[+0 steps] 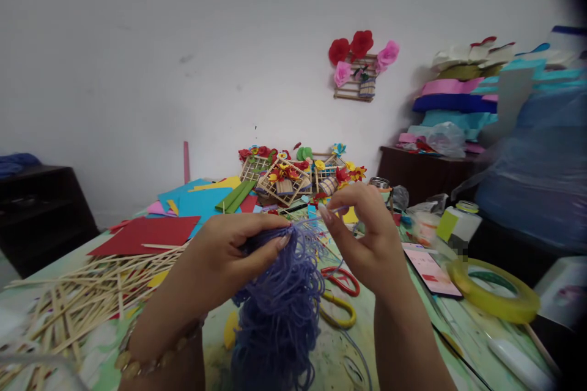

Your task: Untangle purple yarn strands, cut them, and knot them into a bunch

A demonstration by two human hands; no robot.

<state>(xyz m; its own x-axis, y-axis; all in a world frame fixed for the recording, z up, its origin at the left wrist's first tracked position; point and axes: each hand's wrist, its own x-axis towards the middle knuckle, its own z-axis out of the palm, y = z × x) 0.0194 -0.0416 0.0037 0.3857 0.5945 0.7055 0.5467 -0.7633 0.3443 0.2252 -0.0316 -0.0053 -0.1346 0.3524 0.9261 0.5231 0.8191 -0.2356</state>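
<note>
My left hand (229, 253) is closed around the top of a tangled bundle of purple yarn (279, 311) that hangs down over the table. My right hand (362, 232) is raised just to the right of it, thumb and forefinger pinched on a single strand of the yarn near the bundle's top. Both hands are held above the green table (398, 342).
A heap of thin wooden sticks (77, 299) lies at the left. Coloured paper sheets (151, 232) and finished stick-and-flower frames (293, 174) fill the far side. Red and yellow scissors (339, 293), a phone (431, 269) and a yellow tape roll (495, 293) lie to the right.
</note>
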